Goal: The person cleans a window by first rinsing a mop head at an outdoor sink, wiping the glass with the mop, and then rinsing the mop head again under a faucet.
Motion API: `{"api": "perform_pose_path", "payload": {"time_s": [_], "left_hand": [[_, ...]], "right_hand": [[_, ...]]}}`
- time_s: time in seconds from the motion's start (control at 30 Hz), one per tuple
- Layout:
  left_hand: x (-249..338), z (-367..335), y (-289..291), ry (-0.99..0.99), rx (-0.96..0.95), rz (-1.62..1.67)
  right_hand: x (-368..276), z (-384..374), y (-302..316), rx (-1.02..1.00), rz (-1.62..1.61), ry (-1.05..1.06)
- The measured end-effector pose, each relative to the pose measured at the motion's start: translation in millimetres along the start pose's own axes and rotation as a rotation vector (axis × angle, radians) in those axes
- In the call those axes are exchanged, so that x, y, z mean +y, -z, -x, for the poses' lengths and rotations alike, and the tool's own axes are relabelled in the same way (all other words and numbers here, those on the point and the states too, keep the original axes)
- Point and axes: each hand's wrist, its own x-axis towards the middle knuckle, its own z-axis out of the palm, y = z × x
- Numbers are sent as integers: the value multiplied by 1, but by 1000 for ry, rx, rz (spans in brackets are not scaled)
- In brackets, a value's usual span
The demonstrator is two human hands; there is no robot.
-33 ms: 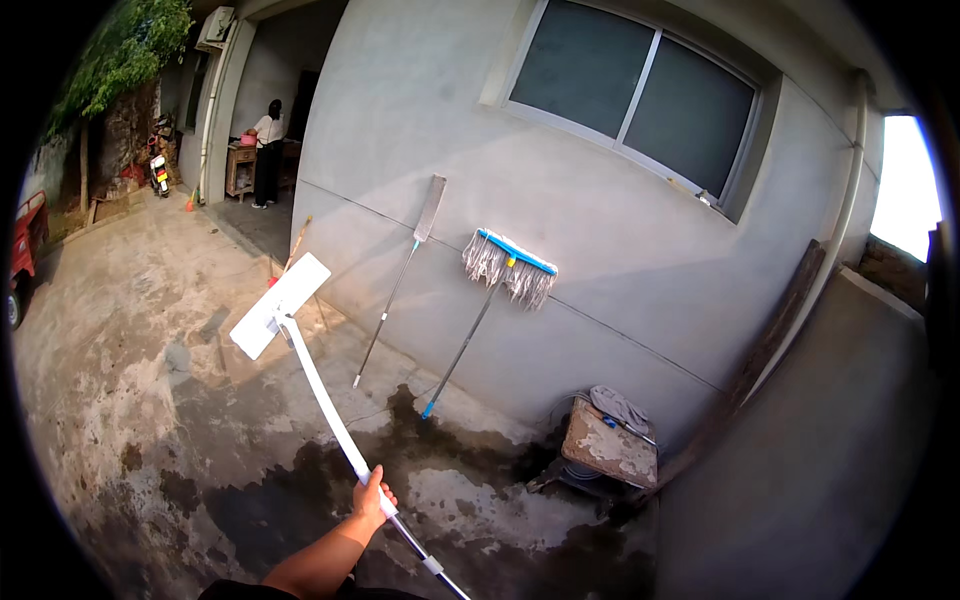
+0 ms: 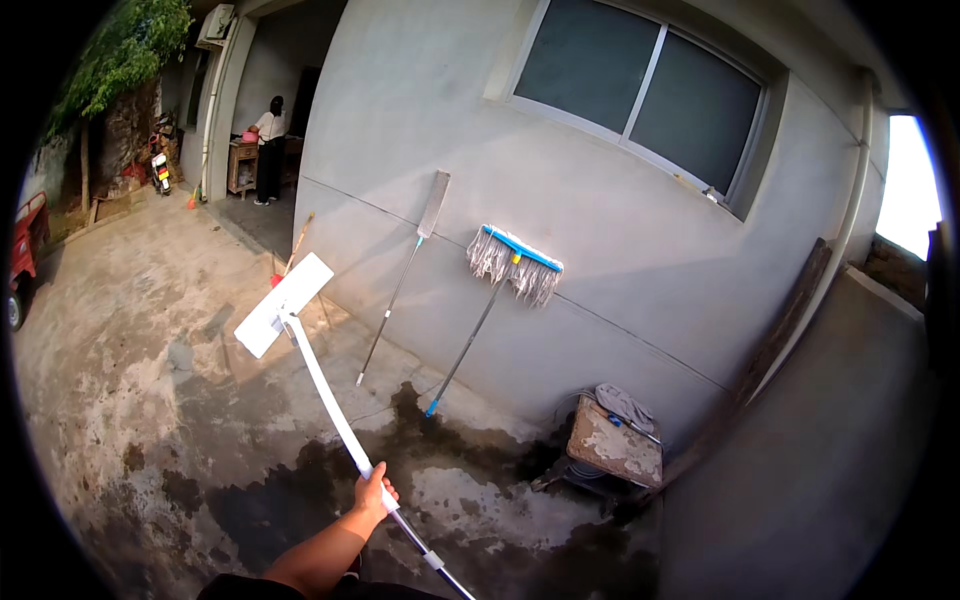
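My left hand is closed round the white upper part of a flat mop's handle, thumb uppermost. The flat mop is raised in front of me, its white rectangular head tilted at the far left end. Below my hand the handle turns to shiny metal and runs out past the lower edge. My right hand is out of view. Beyond the mop, a string mop with a blue bar and a narrow grey flat mop lean head-up against the grey wall.
Wet dark patches mark the concrete floor. A worn low wooden table with a grey cloth on it stands at right by the wall. Far left, a person stands in a doorway; a red vehicle and a motorbike are outside.
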Motion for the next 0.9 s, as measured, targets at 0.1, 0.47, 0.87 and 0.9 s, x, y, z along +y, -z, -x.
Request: {"api": "perform_pose_path", "payload": {"time_s": [0.1,0.47,0.87,0.9], "left_hand": [[9,-53,-4,63,56,-47],[64,-201,-223,131,-312,-104],[149,-313,-666,-380,-1062,-530],[150,-321,-680,-331,-1062,-557]], "right_hand": [[-7,-46,7,12,-6,-35],[-21,-217,74,194,-149,-138],[-110,-531,244,572,-441,383],[-130,-560,264,596,-525,405]]}}
